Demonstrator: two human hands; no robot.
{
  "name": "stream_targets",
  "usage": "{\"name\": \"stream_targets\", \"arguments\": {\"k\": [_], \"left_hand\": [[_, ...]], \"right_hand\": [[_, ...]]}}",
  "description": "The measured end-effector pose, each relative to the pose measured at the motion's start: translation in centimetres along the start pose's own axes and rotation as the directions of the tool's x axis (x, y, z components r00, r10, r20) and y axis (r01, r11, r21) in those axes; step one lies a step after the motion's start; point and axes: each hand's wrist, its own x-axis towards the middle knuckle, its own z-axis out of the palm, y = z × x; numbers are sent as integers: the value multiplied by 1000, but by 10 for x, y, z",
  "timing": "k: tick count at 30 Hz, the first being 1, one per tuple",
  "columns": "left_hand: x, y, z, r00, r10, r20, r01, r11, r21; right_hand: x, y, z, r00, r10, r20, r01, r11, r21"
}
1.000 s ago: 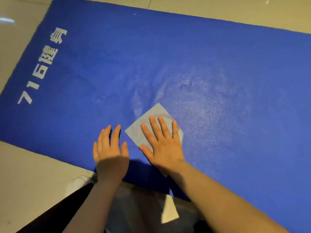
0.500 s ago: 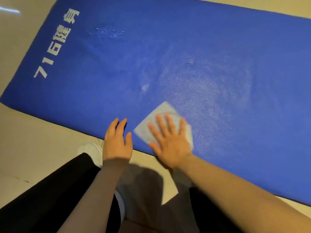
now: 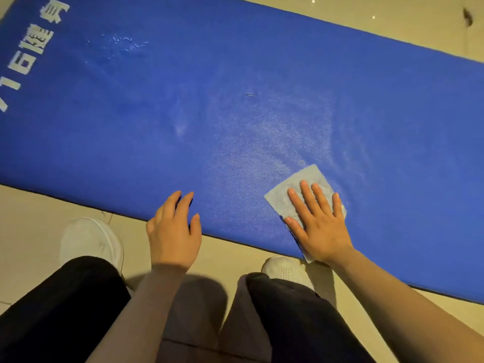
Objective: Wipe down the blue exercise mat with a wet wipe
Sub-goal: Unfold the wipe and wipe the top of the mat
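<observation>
The blue exercise mat (image 3: 262, 87) lies across the tiled floor, with white printed characters at its far left end. A pale wet wipe (image 3: 293, 189) lies flat near the mat's front edge. My right hand (image 3: 318, 221) presses on the wipe with straight, spread fingers and covers its lower right part. My left hand (image 3: 172, 229) rests at the mat's front edge to the left of the wipe, fingertips on the mat, holding nothing. A damp sheen shows on the mat above and left of the wipe.
Beige floor tiles (image 3: 31, 213) surround the mat. My two white shoes (image 3: 89, 239) (image 3: 286, 271) and black trouser legs (image 3: 301, 318) sit just in front of the mat's front edge. A small dark speck (image 3: 250, 95) lies on the mat's middle.
My right hand has slid the wipe to the right along the mat's front edge. The view has shifted right and back, so both shoes now show. My left hand stayed at the front edge.
</observation>
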Motion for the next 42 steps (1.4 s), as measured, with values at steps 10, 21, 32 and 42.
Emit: {"name": "stream_targets", "arguments": {"k": [10, 21, 32, 42], "left_hand": [[-11, 87, 49, 907, 415, -70, -418, 907, -45], [-18, 160, 92, 583, 768, 264, -779, 621, -88], [-14, 168, 106, 525, 817, 239, -839, 543, -12], [-14, 169, 43, 941, 109, 320, 117, 782, -612]], "right_hand": [[-60, 28, -3, 998, 26, -61, -21, 996, 83], [-108, 64, -9, 950, 194, -244, -122, 952, 280], [-113, 65, -13, 981, 129, -145, -107, 983, 151], [-86, 47, -88, 825, 565, 22, -181, 227, 957]]}}
